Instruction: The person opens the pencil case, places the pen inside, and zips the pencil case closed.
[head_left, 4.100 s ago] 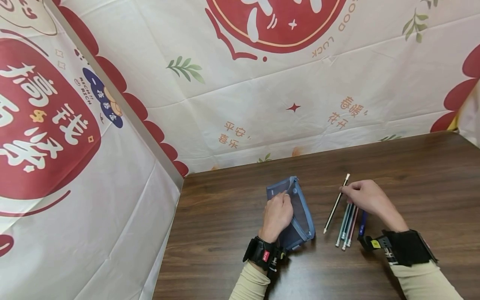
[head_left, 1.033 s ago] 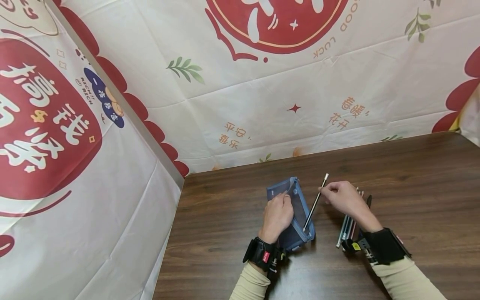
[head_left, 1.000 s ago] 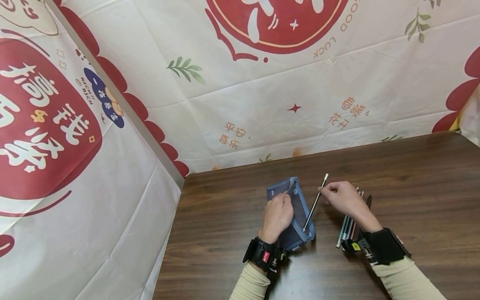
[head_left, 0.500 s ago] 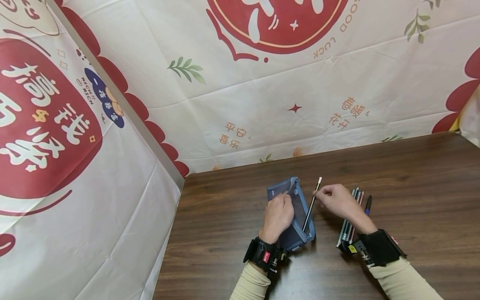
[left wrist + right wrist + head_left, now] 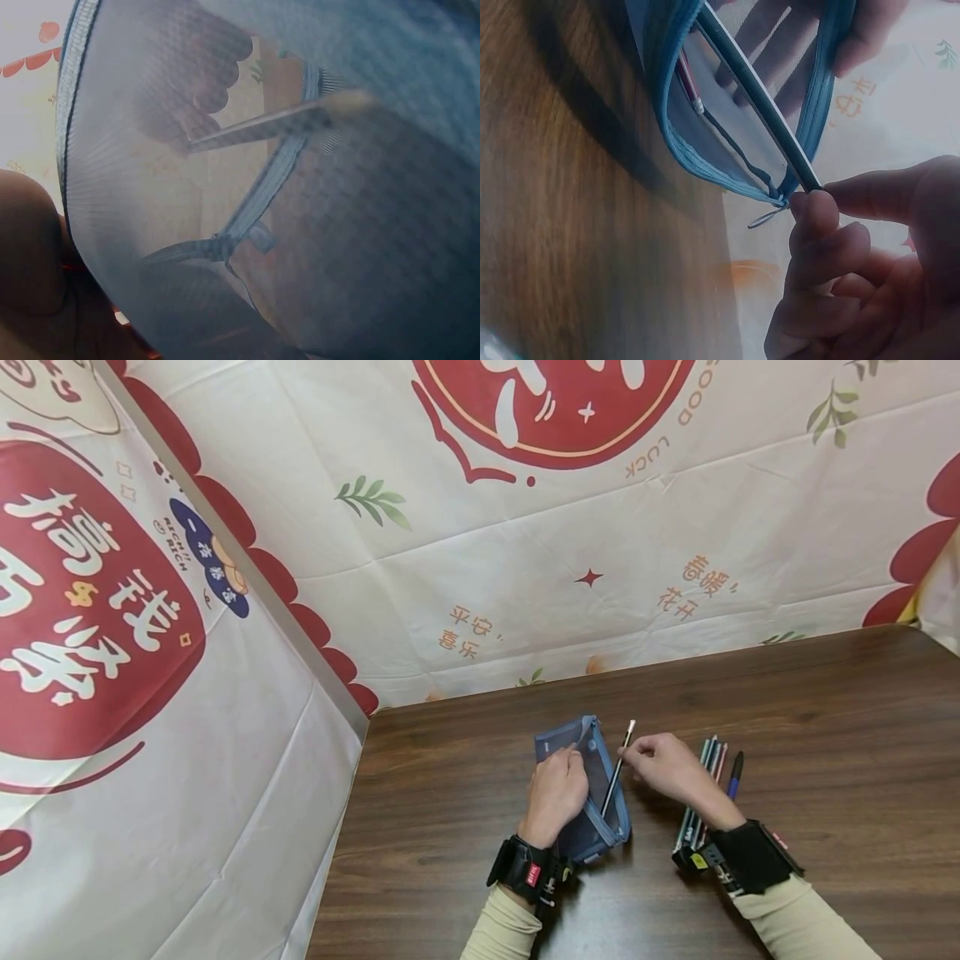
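A blue mesh zip pencil case (image 5: 581, 845) stands unzipped on the table. My left hand (image 5: 557, 789) grips its left side and holds the mouth apart. Between thumb and fingertips, my right hand (image 5: 663, 768) pinches a dark striped pencil (image 5: 612, 783) near its white-tipped upper end. The pencil slants down, its lower part inside the case mouth. In the right wrist view, a reddish pencil (image 5: 690, 84) lies within the case, below the held pencil (image 5: 754, 88). Through the mesh in the left wrist view, the pencil (image 5: 262, 127) crosses the case interior.
Several pencils (image 5: 710, 756) lie side by side on the brown table (image 5: 847, 735), partly under my right forearm. A blue pen with a black end (image 5: 736, 774) is to their right. A printed white cloth (image 5: 450, 577) hangs behind the table, another (image 5: 247, 710) at the left.
My right hand has lifted the striped pencil from beside the others, carried it left, and lowered it farther into the case. My left hand stays on the case.
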Available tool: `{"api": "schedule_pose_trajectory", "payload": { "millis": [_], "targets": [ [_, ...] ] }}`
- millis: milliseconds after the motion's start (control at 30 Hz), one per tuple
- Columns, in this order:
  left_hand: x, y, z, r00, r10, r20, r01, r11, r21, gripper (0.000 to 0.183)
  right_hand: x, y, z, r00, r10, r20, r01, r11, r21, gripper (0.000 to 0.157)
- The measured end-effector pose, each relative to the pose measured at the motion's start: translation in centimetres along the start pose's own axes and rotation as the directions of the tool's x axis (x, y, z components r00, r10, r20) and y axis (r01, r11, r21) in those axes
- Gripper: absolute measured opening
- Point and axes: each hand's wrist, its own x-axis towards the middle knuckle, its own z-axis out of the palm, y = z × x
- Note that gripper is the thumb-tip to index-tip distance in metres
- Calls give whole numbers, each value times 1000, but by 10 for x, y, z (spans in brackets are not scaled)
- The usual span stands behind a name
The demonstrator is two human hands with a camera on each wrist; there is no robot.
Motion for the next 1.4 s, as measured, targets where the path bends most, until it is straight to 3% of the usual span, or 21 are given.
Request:
{"api": "schedule_pose_trajectory", "payload": {
  "millis": [833, 1400],
  "targets": [
    [-1, 1, 2, 1000, 19, -5, -19, 1000, 4, 45, -1, -5, 10, 997, -46, 66, 45, 999, 14, 32],
    [-4, 2, 4, 999, 33, 22, -34, 999, 1, 46, -3, -7, 13, 995, -34, 94, 31, 999, 32, 33]
  ]
}}
